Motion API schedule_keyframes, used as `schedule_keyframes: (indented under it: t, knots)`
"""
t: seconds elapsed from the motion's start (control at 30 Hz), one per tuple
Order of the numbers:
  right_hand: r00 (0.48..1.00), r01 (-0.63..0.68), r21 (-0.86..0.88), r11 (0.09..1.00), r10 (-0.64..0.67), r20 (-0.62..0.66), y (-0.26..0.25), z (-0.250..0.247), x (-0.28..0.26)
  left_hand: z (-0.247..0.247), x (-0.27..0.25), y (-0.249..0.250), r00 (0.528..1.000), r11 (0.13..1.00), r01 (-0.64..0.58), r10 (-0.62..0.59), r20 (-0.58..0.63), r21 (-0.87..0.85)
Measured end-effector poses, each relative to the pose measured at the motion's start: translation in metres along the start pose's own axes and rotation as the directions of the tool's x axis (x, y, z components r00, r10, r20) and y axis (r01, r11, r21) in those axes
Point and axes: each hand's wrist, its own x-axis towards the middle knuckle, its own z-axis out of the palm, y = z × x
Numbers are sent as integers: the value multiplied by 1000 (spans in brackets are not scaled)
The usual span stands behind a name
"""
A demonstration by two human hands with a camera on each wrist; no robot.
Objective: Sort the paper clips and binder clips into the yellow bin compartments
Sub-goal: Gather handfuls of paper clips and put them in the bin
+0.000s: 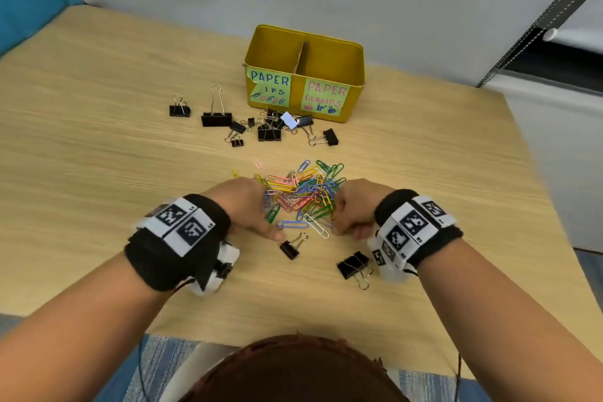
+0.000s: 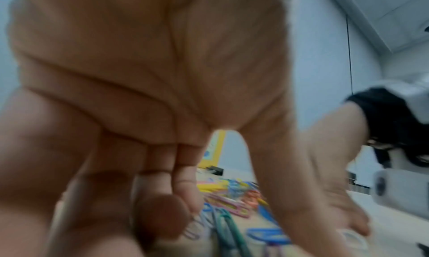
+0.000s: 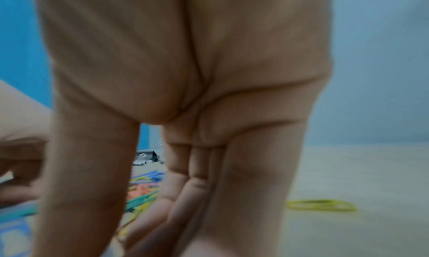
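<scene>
A pile of coloured paper clips (image 1: 303,192) lies mid-table. My left hand (image 1: 261,215) is cupped against its left side and my right hand (image 1: 339,219) against its right, fingers pointing down at the table. In the left wrist view the left hand (image 2: 255,222) has its thumb spread wide, clips (image 2: 232,202) between. In the right wrist view the right hand (image 3: 116,233) stands over clips (image 3: 141,191). The yellow bin (image 1: 357,72) stands at the back, labelled paper clips left, paper clamps right. Several black binder clips (image 1: 267,129) lie before it.
Two binder clips (image 1: 289,247) (image 1: 352,266) lie just in front of my hands. A large binder clip (image 1: 216,117) and a small one (image 1: 178,109) lie left of the bin. The table edge runs down the right side; a metal shelf post (image 1: 535,26) stands beyond it.
</scene>
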Motion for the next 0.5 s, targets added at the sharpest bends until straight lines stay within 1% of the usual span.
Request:
schedule_keyframes:
  t: [0.03,0.1,0.17,0.2,0.23,0.27,0.3,0.33,0.4,0.43,0.5]
  knots:
    - [1000,20,28,999,-19,-23,-7,2,3,2,4,6,999,999,-37,37,-8,20]
    - [999,30,113,993,-24,-48,-14,3,8,1,11,10,996,998,-66,67,-50,19]
    - [995,33,209,977,-12,-101,-12,-1,10,-5,15,5,990,999,-53,54,-129,13]
    - [987,50,219,974,-15,-161,-10,-6,10,-10,15,0,983,999,-41,43,-180,15]
    - [969,73,172,982,-29,-246,-8,-11,9,-15,16,-5,973,999,-30,33,-227,17]
    - [943,83,87,993,-50,-328,-6,-16,7,-18,17,-8,964,1000,-30,31,-266,9]
    - [919,76,3,997,-69,-388,-5,-18,7,-19,18,-10,956,999,-45,39,-292,-12]
    - [909,65,-52,996,-81,-410,-6,-19,7,-19,21,-11,955,997,-70,58,-290,-31]
    - [923,65,-131,989,-109,-368,-13,-15,10,-14,25,-3,966,991,-131,126,-227,-4]
    - [933,78,-180,981,-135,-335,-18,-11,13,-11,27,4,968,987,-151,158,-193,52]
    - [934,127,-235,964,-197,-299,-25,-8,18,-4,33,16,963,971,-176,204,-177,160]
